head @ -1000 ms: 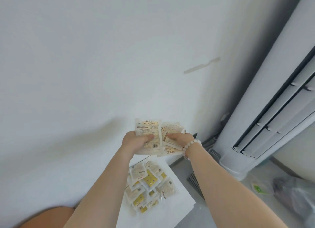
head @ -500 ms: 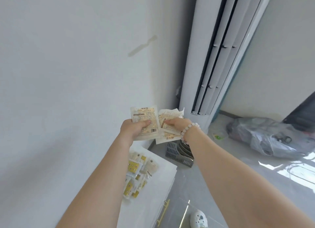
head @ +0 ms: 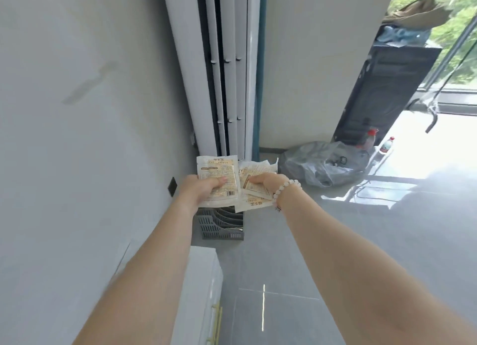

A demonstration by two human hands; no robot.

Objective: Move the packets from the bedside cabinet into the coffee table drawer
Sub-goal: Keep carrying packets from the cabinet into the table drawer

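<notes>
Both my hands hold beige printed packets up in front of me. My left hand grips a stack of packets with the thumb across the front. My right hand, with a bead bracelet on the wrist, pinches a second bunch of crumpled packets that overlaps the first. The white bedside cabinet with a gold handle shows at the lower left, partly behind my left forearm. Its top and any packets on it are hidden. No coffee table is in view.
A tall white standing air conditioner fills the corner ahead. A grey slotted basket sits on the floor below my hands. A grey plastic bag, two bottles and a dark cabinet lie to the right. Grey tiled floor spreads right.
My view has swung to the right, away from the cabinet top. The pile of small yellow packets on the cabinet has dropped out of sight. Both hands keep the same hold on the packets.
</notes>
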